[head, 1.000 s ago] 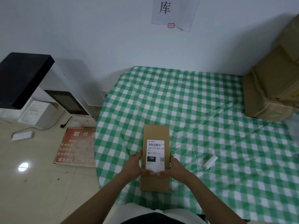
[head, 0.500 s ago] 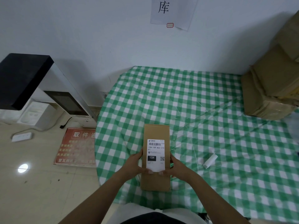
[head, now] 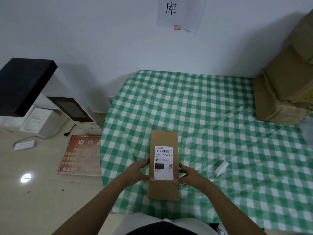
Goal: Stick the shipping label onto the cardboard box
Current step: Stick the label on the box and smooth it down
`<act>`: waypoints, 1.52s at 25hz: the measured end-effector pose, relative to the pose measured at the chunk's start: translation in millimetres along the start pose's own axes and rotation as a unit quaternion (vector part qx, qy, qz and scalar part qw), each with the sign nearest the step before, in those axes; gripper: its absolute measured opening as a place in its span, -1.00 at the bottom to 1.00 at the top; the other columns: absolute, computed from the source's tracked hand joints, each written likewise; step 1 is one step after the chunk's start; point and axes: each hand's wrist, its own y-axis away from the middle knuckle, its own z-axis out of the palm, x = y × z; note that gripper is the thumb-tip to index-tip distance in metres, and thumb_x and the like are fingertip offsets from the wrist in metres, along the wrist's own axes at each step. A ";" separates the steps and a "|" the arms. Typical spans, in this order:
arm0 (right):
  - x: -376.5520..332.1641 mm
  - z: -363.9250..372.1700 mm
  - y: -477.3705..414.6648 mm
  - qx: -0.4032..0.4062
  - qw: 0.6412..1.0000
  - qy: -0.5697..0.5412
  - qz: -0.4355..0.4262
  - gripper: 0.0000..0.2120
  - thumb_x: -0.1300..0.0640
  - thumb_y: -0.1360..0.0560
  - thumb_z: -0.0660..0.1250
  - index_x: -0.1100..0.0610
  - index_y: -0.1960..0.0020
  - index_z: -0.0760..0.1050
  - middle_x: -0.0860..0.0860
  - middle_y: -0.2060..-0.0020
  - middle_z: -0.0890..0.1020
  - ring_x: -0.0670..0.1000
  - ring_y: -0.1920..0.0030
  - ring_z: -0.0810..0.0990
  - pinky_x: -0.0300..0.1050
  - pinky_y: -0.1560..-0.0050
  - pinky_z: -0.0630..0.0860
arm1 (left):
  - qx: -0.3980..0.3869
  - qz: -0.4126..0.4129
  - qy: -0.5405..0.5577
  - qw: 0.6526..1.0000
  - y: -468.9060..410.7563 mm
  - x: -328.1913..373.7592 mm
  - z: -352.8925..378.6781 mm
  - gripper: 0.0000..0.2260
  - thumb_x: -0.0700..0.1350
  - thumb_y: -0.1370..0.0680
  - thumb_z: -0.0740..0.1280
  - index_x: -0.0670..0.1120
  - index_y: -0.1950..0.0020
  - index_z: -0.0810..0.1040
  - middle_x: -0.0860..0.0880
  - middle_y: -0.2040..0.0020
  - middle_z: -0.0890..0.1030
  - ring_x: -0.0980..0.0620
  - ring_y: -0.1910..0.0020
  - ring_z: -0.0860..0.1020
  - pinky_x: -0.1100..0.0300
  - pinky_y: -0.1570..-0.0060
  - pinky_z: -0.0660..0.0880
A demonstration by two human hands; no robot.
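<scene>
A long, narrow cardboard box point(head: 164, 138) lies flat on the green checked tablecloth point(head: 211, 116), near the table's front left. A white shipping label point(head: 163, 162) with a barcode and a black "15H" block lies on the box's top face. My left hand point(head: 137, 172) grips the box's left side, its thumb pressing the label's lower left corner. My right hand point(head: 190, 175) grips the right side, thumb on the label's lower right corner.
A small rolled white backing paper point(head: 220, 167) lies on the cloth to the right of the box. Stacked brown cartons point(head: 284, 92) fill the table's back right corner. Left of the table, on the floor, stand a black-and-white machine point(head: 50, 99), a red sign point(head: 81, 155) and a power strip point(head: 25, 145).
The box and label stay in place. My thumbs have shifted slightly along the label's lower edge; the view has drifted a little.
</scene>
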 end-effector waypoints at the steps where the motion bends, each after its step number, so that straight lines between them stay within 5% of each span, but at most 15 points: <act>1: 0.5 0.4 0.4 0.000 1.000 -0.004 0.000 -0.05 0.07 -0.36 0.55 -0.15 -0.56 0.06 -0.10 -0.22 0.49 -0.03 -0.19 0.58 -0.05 -0.11 0.58 | -0.001 0.002 0.000 1.000 1.3 0.1 0.8 -0.12 -0.04 -0.36 0.55 0.02 -0.56 0.15 0.09 -0.50 0.31 0.08 -0.50 0.23 0.14 -0.44 0.14; 4: -1.8 1.6 2.6 0.005 1.000 -0.001 -0.010 -0.02 0.01 -0.34 0.55 -0.13 -0.57 0.02 -0.06 -0.26 0.48 -0.02 -0.21 0.57 0.00 -0.16 0.58 | 0.027 -0.008 -0.005 1.000 2.3 3.0 7.8 -0.05 0.07 -0.35 0.53 0.00 -0.58 0.02 0.02 -0.53 0.26 -0.01 -0.53 0.19 0.06 -0.45 0.16; 7: -7.5 8.4 3.7 0.117 0.991 0.040 -0.053 0.02 -0.20 -0.36 0.48 -0.07 -0.59 -0.08 0.02 -0.43 0.32 0.04 -0.31 0.46 -0.02 -0.20 0.52 | 0.195 -0.009 -0.154 0.969 -3.5 8.4 21.6 -0.15 0.22 -0.51 0.29 -0.02 -0.60 -0.13 0.05 -0.58 0.05 -0.02 -0.56 0.05 -0.07 -0.51 0.09; 9: -11.5 15.6 2.2 0.239 0.957 0.125 -0.104 -0.12 -0.22 -0.47 0.34 -0.03 -0.59 -0.08 0.00 -0.53 0.19 0.03 -0.47 0.29 0.05 -0.35 0.41 | 0.224 0.041 -0.289 0.930 -10.9 12.2 32.3 -0.37 0.17 -0.62 0.02 -0.03 -0.58 -0.17 0.07 -0.56 -0.15 0.06 -0.57 -0.09 0.00 -0.54 -0.10; 11: -19.4 23.7 -2.8 0.298 0.905 0.253 -0.169 -0.30 -0.19 -0.57 0.13 0.01 -0.59 -0.05 -0.06 -0.57 0.09 -0.03 -0.55 0.11 0.05 -0.48 0.27 | 0.222 0.097 -0.367 0.898 -16.5 20.4 39.0 -0.46 0.07 -0.62 -0.06 -0.12 -0.57 0.02 -0.02 -0.57 0.02 0.04 -0.56 0.07 0.05 -0.53 -0.14; 13: -33.1 32.0 -10.3 0.290 0.873 0.335 -0.206 -0.39 -0.13 -0.56 -0.07 0.02 -0.58 0.00 -0.11 -0.57 0.03 -0.09 -0.56 0.03 0.00 -0.54 0.10 | 0.171 0.112 -0.402 0.893 -24.5 23.6 46.8 -0.48 0.04 -0.58 0.01 -0.19 -0.46 0.35 -0.11 -0.47 0.38 -0.03 -0.45 0.36 0.03 -0.50 -0.08; 15: -43.5 39.0 -18.8 0.286 0.845 0.396 -0.217 -0.43 -0.06 -0.57 -0.08 0.06 -0.55 0.14 -0.10 -0.55 0.14 -0.10 -0.55 0.10 0.01 -0.54 0.04 | 0.119 0.104 -0.424 0.892 -31.0 26.1 50.5 -0.44 0.10 -0.55 0.05 -0.21 -0.40 0.44 -0.13 -0.41 0.46 -0.05 -0.42 0.41 0.00 -0.47 -0.01; 19: -46.5 42.6 -29.7 0.264 0.833 0.446 -0.192 -0.47 -0.01 -0.55 0.02 0.07 -0.50 0.28 -0.06 -0.49 0.34 -0.06 -0.48 0.31 0.16 -0.42 0.35 | 0.113 0.081 -0.433 0.891 -36.8 27.7 47.6 -0.39 0.18 -0.52 0.06 -0.21 -0.38 0.47 -0.12 -0.39 0.49 -0.05 -0.40 0.43 -0.03 -0.45 0.04; 24: -39.0 37.4 -25.7 0.285 0.819 0.466 -0.175 -0.45 -0.06 -0.59 -0.05 0.09 -0.53 0.20 -0.06 -0.54 0.22 -0.06 -0.52 0.21 0.21 -0.44 0.22 | 0.136 0.026 -0.396 0.908 -33.1 21.8 37.4 -0.32 0.21 -0.64 -0.22 -0.20 -0.42 0.42 -0.11 -0.42 0.45 0.00 -0.41 0.42 -0.02 -0.45 -0.04; 31: -54.2 45.5 -18.7 0.251 0.848 0.451 -0.124 -0.47 -0.02 -0.49 0.05 0.13 -0.38 0.47 0.00 -0.40 0.48 -0.03 -0.36 0.51 0.20 -0.18 0.56 | 0.179 0.043 -0.420 0.889 -31.5 25.6 39.2 -0.31 0.17 -0.65 -0.25 -0.21 -0.40 0.44 -0.14 -0.40 0.47 -0.02 -0.41 0.42 -0.07 -0.47 -0.07; 38: -45.2 41.9 -15.8 0.272 0.830 0.471 -0.126 -0.45 -0.05 -0.54 0.02 0.14 -0.46 0.34 0.01 -0.46 0.39 -0.01 -0.43 0.42 0.19 -0.25 0.49 | 0.210 0.047 -0.444 0.870 -24.6 14.5 39.6 -0.39 0.16 -0.62 -0.10 -0.23 -0.44 0.37 -0.14 -0.45 0.41 -0.02 -0.44 0.38 -0.09 -0.46 -0.06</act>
